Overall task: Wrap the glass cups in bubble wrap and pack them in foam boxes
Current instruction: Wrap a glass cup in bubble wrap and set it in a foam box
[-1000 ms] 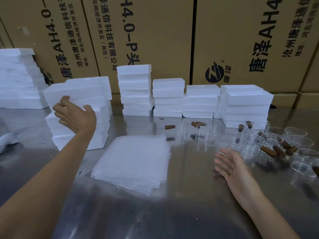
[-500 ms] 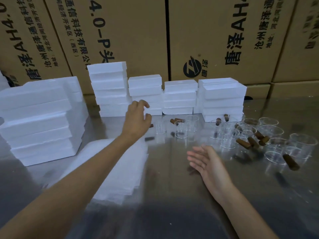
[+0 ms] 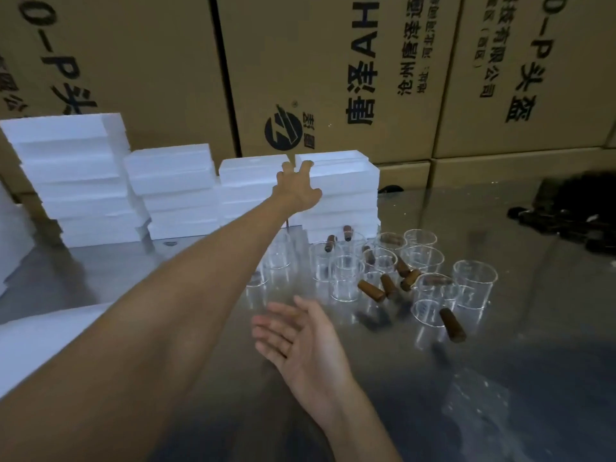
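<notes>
Left hand (image 3: 296, 191) reaches foam boxes (image 3: 340, 185) (fingers spread); right hand (image 3: 300, 341) flat.

White foam boxes (image 3: 336, 191) sit in neat stacks along the back of the shiny worktop (image 3: 500, 361), side by side. In front of the right stack stand many clear glass cups (image 3: 346, 278), all upright and close together. Small brown corks (image 3: 371, 290) lie among them. A white pile of bubble wrap (image 3: 36, 341) lies flat at the left.

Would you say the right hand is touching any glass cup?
Apart: the head view shows bare table between the open right hand and the nearest glass cup.
</notes>
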`<action>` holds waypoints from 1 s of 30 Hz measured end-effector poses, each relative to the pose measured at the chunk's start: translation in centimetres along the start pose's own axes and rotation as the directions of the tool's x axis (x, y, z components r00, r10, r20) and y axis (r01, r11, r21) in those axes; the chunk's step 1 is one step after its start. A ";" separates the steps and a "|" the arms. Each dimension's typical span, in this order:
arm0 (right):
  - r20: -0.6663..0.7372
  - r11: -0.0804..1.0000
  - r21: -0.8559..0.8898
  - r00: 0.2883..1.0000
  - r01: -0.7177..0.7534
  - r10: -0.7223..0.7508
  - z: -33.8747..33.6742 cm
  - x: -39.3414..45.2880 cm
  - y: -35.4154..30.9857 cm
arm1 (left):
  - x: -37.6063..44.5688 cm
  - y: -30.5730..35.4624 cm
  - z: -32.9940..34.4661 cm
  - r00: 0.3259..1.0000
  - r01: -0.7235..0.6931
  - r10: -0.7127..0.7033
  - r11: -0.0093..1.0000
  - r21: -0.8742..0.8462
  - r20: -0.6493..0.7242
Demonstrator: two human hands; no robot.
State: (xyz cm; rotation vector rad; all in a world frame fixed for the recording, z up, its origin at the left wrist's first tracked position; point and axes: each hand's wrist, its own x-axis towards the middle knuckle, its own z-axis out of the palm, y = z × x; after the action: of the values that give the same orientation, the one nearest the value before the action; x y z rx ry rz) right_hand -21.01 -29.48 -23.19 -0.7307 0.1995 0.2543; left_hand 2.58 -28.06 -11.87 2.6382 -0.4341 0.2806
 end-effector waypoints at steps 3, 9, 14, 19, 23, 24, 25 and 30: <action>0.006 1.000 0.017 1.000 0.001 -0.002 -0.4 0.1 -0.2 | 0.5 -0.1 1.0 0.994 0.011 -0.015 0.999 -0.044 -0.107; 0.007 1.000 -0.008 1.000 0.024 -0.024 -0.6 0.2 0.0 | -2.7 -0.8 0.4 0.964 -0.095 0.066 0.990 -0.101 -0.258; -0.015 0.997 -0.026 0.998 0.068 -0.068 -0.6 0.0 -0.2 | -9.4 -2.9 -2.9 0.948 -0.151 0.115 0.983 -0.102 -0.295; -0.317 0.865 -0.292 0.812 0.408 -0.490 -0.6 0.5 -0.5 | -18.3 -5.2 -5.2 0.950 -0.123 0.094 0.989 -0.081 -0.299; -0.280 0.539 -0.695 0.511 0.477 -0.813 -1.5 -0.5 -0.2 | -23.7 -8.0 -5.6 0.973 0.048 -0.075 0.991 -0.128 -0.217; -0.246 0.448 -0.766 0.434 0.462 -0.867 -1.8 -0.8 -0.4 | -24.8 -8.7 -5.5 0.978 0.085 -0.109 0.987 -0.134 -0.180; -0.202 0.354 -0.827 0.358 0.437 -0.912 -2.1 -1.1 -0.7 | -25.7 -9.3 -5.2 0.983 0.115 -0.131 0.985 -0.126 -0.130; -0.125 0.243 -0.924 0.369 0.295 -0.921 -4.2 -1.2 -2.2 | -28.0 -11.1 -3.8 0.977 0.176 -0.162 0.980 -0.096 0.135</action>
State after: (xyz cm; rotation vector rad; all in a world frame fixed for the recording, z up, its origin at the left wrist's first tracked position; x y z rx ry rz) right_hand -21.92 -34.11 -24.50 -1.7794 0.4577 -0.9548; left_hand -20.10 -9.70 -20.44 2.5751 -0.2541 0.0344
